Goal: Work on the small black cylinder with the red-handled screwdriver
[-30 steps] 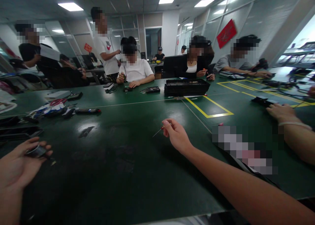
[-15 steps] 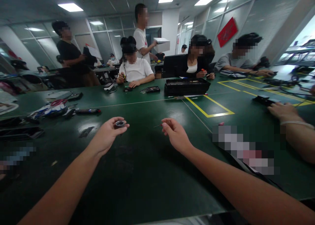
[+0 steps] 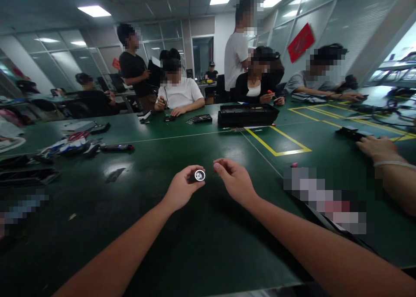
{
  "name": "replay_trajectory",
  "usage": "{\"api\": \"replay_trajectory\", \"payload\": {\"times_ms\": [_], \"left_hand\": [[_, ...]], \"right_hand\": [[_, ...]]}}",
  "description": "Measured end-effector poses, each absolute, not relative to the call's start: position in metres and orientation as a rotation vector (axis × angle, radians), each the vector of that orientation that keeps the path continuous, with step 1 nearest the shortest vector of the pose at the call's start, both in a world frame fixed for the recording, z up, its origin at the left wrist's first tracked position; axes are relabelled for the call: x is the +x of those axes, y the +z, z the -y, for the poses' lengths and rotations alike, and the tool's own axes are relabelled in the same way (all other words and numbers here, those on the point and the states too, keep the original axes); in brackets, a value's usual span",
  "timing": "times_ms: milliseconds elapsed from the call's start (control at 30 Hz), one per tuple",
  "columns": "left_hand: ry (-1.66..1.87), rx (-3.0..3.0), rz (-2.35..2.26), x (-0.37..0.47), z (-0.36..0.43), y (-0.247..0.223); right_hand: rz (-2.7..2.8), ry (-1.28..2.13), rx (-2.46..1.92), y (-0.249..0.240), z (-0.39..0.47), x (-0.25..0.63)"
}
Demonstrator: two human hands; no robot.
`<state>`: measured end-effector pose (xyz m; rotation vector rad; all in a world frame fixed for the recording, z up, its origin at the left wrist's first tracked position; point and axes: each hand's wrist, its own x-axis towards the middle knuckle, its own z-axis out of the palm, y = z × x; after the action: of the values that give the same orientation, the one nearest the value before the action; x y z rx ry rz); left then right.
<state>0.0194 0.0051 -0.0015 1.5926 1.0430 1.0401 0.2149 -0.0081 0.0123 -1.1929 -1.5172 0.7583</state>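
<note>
Between the thumb and fingers of my left hand [image 3: 181,188] is a small round part [image 3: 199,175] with a bright silver rim. Its open face points toward me and shows a few small spots inside. Close by on the right, my right hand [image 3: 236,181] is closed in a pinch, its fingertips a short gap from that rim. A thin object with a reddish bit is held there, mostly hidden by the thumb, too small to name now. Both hands are above the green table [image 3: 182,253].
A long black tray [image 3: 248,116] stands at the back, near yellow tape [image 3: 294,150]. Tools and cables [image 3: 68,145] lie left, beside a dark pen-like tool [image 3: 116,148]. A co-worker's hand [image 3: 378,150] is at right. People sit across the table; others stand behind.
My left hand has moved right, toward my right hand, and turned the round part to face me. The thin shaft at my right fingertips no longer shows clearly. Two standing people have moved right.
</note>
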Motion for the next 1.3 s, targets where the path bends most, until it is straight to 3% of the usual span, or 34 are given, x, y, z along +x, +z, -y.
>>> {"api": "replay_trajectory", "payload": {"times_ms": [233,1300], "left_hand": [[1.027,1.702,-1.093,0.016,0.003,-0.01],[1.106,1.685,-1.095,0.009,-0.003,-0.014]], "right_hand": [[1.563,0.589,-1.178,0.018,0.019,0.216],[1.559,0.603,-1.083,0.011,0.018,0.215]]}}
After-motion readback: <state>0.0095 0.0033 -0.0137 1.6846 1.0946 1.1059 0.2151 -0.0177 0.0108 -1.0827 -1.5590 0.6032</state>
